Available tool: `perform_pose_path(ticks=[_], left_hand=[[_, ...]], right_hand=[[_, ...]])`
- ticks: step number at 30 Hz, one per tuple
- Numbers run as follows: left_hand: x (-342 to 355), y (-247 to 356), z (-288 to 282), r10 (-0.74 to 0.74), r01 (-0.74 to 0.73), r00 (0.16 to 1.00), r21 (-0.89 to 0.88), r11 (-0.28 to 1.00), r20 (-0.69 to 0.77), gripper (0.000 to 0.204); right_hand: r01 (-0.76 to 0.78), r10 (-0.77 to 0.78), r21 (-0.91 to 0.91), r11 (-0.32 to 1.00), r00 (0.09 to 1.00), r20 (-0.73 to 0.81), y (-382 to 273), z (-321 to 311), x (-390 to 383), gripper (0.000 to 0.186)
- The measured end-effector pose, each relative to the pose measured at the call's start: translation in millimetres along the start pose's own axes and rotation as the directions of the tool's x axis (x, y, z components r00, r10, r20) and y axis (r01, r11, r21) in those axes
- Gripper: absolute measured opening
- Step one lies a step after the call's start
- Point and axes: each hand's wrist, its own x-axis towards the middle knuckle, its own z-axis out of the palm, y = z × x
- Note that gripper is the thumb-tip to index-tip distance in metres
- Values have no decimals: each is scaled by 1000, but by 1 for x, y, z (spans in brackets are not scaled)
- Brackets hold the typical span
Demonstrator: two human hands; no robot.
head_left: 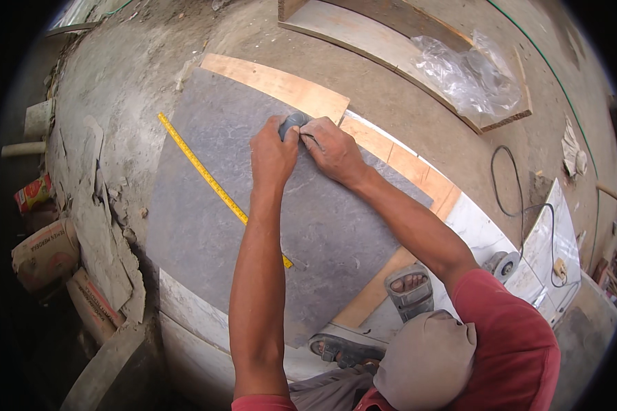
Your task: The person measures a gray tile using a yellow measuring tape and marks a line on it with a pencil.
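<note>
My left hand point(274, 156) is wrapped round a small, dark grey rounded object point(293, 124), whose kind I cannot make out. Right beside it, my right hand point(334, 149) is closed in a pinch at the object's edge; what its fingertips hold is too small to tell. Both hands are over the far part of a large dark grey stone-look tile point(343, 226). A yellow measuring strip point(209, 179) lies slantwise across this tile, passing behind my left forearm.
Under the tile show wooden boards point(281, 85) and white marble-look tiles point(473, 222). An angle grinder point(502, 265) with a black cord point(521, 198) lies at right. Beyond stands a wooden trough point(384, 48) holding clear plastic point(466, 75). Cardboard boxes point(48, 251) sit at far left.
</note>
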Motion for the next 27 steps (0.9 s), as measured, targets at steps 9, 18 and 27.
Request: perform_pose_path(ticks=[9, 18, 27], left_hand=[[2, 1, 0, 32, -32, 999, 18, 999, -1, 32], [-1, 6, -2, 26, -26, 1000, -18, 999, -12, 28], [0, 6, -2, 2, -2, 1000, -5, 1000, 23, 31]], right_hand=[[-29, 30, -33, 999, 999, 41, 1, -1, 1, 16], [-133, 132, -10, 991, 989, -69, 5, -7, 9, 13], [-71, 72, 34, 997, 997, -29, 9, -8, 4, 14]])
